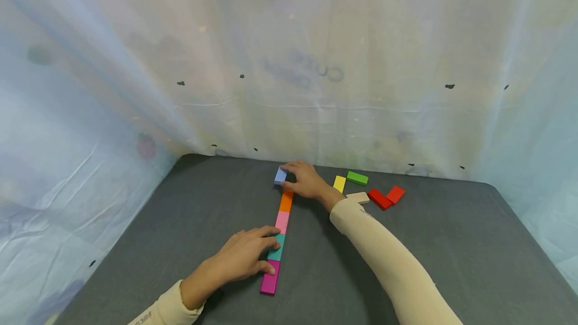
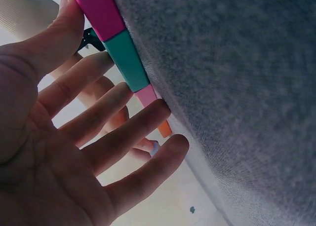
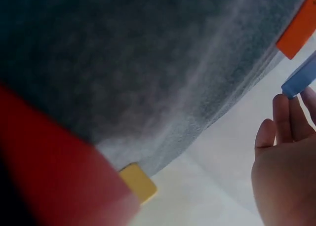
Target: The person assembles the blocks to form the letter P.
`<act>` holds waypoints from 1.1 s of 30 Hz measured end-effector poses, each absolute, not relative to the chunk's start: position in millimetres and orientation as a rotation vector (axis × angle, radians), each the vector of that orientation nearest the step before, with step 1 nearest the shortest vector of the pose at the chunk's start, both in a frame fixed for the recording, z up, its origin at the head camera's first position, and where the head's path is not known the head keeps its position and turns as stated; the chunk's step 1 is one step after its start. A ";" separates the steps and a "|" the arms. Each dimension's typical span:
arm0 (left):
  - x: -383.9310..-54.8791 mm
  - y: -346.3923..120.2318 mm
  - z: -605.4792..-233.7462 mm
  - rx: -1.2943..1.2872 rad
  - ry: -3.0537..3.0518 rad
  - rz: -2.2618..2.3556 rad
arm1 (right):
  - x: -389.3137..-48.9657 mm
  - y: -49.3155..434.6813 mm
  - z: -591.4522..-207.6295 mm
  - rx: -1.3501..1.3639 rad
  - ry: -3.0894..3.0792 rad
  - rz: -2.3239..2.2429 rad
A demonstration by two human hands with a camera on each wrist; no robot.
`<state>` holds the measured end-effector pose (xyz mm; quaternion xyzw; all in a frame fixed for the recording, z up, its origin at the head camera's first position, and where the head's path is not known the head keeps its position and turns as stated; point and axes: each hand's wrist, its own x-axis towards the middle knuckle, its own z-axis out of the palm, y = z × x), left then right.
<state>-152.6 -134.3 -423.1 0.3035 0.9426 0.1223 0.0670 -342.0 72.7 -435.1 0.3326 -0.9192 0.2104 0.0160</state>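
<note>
My right hand (image 1: 309, 182) pinches a light blue block (image 1: 280, 175) between thumb and fingers, at the far end of a row of blocks. In the right wrist view the blue block (image 3: 301, 79) is tilted beside the orange block (image 3: 297, 32). Nearer to me the row runs on through orange (image 1: 286, 201), pink (image 1: 282, 221), teal (image 1: 279, 251) and magenta (image 1: 269, 283) blocks, end to end. Along the row's left side lies my left hand (image 1: 241, 255), its fingers spread and fairly straight. Its thumb is at the magenta block, its fingertips at the teal and pink ones.
Right of the row, a yellow block (image 1: 339, 183), a green block (image 1: 357, 178), a beige block (image 1: 358, 197) and two red blocks (image 1: 379, 198) lie on the dark grey table (image 1: 451, 255). My right forearm passes close to them. A pale curtain (image 1: 384, 89) hangs behind the table.
</note>
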 end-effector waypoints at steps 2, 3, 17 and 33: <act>-152.4 -134.6 -423.3 0.912 2.842 0.367 | -342.4 75.3 -434.9 1.030 -2.864 0.654; -152.4 -134.7 -423.3 0.910 2.842 0.366 | -342.6 76.6 -434.9 1.027 -2.863 0.655; -153.0 -135.6 -423.6 0.908 2.852 0.360 | -348.2 96.2 -437.3 0.971 -2.897 0.648; -152.2 -136.9 -423.6 0.943 2.856 0.365 | -348.1 94.0 -441.2 0.969 -2.948 0.594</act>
